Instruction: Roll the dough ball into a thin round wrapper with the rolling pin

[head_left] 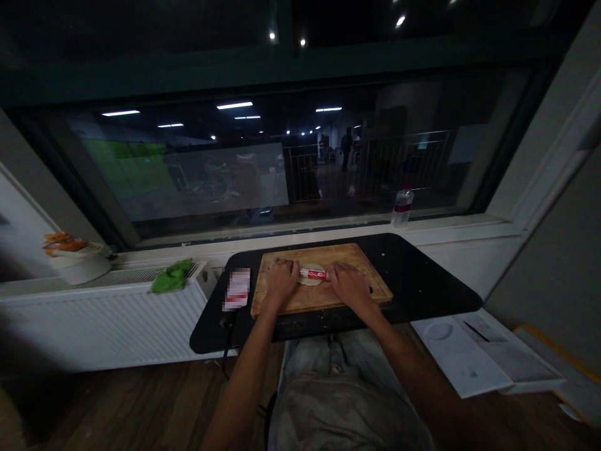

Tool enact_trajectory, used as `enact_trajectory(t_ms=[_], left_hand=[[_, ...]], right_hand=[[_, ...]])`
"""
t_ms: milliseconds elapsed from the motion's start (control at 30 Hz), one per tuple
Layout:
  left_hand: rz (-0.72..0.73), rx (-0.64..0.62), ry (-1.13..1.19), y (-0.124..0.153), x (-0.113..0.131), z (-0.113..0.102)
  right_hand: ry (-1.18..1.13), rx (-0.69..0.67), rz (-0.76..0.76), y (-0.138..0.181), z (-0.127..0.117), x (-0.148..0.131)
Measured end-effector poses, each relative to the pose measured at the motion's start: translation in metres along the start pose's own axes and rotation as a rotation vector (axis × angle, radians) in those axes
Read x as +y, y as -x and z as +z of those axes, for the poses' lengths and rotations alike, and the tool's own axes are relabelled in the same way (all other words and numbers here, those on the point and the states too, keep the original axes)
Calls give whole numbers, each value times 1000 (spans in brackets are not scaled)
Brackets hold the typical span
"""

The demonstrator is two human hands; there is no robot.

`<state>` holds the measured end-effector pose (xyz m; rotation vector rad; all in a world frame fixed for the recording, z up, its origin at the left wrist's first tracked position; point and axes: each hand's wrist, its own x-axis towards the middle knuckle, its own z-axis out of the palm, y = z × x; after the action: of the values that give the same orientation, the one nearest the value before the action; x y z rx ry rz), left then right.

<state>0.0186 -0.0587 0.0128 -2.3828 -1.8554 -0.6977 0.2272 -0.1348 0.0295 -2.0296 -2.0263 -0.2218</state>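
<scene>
A slim cylinder with a red-and-white label (313, 274), perhaps a small bottle, lies crosswise over a flat round of pale dough (310, 282). My left hand (282, 279) is closed over its left end, and my right hand (347, 282) grips the right end. Both ends are hidden under my fingers. The dough lies on a wooden cutting board (328, 304), its edges showing in front of and behind the cylinder. Under the board is a black tabletop (422, 275).
To the board's left lies a blurred-out pink and white item (236, 289) near a dark cable (227, 344). A green cloth (172, 275) and a white pot (79, 266) rest on the radiator (117, 326). A water bottle (402, 205) stands on the windowsill. A white box (464, 357) sits low at right.
</scene>
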Motion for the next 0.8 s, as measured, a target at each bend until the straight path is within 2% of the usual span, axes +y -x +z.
enact_trajectory(t_ms=[500, 800], left_hand=[[16, -74, 17, 3, 2, -6], [-3, -39, 62, 3, 3, -5]], right_hand=[[-112, 79, 4, 35, 3, -4], [-225, 118, -60, 54, 8, -6]])
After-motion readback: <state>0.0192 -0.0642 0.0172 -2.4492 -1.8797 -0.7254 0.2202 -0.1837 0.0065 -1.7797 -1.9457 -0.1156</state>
